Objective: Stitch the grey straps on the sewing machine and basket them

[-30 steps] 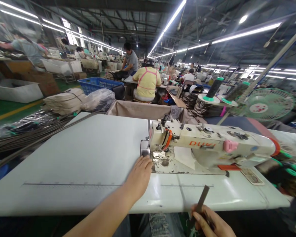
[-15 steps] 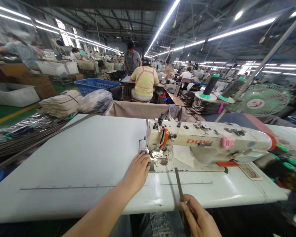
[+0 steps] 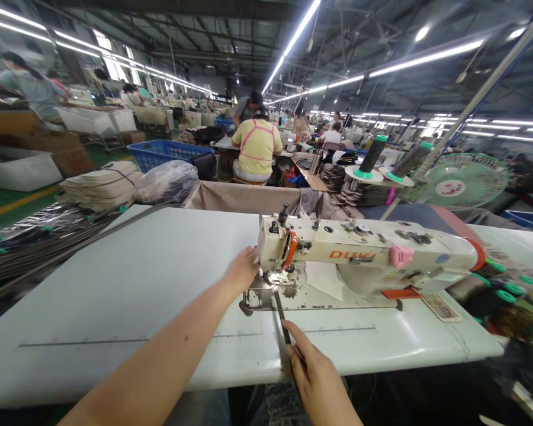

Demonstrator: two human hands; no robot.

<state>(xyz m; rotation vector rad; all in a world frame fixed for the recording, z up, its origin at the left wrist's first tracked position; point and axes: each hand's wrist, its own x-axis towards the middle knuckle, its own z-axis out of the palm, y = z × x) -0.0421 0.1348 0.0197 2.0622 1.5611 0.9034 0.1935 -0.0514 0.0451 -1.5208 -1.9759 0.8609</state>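
"White sewing table (image 3: pixel 115 278), Duki machine (image 3: pixel 359 254): why's that dark strip (image 3: pixel 282 319) angled so?"

"Right hand (image 3: pixel 317 373), pinched firmly on it, keeps its tip at the presser foot (image 3: pixel 278 278) from five o'clock; left hand (image 3: pixel 242 272), open, holds nothing visible at nine."

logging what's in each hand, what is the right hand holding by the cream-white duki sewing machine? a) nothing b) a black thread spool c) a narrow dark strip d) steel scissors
c, the right hand pinches a narrow dark strip whose far end reaches toward the front of the cream-white DUKI sewing machine.
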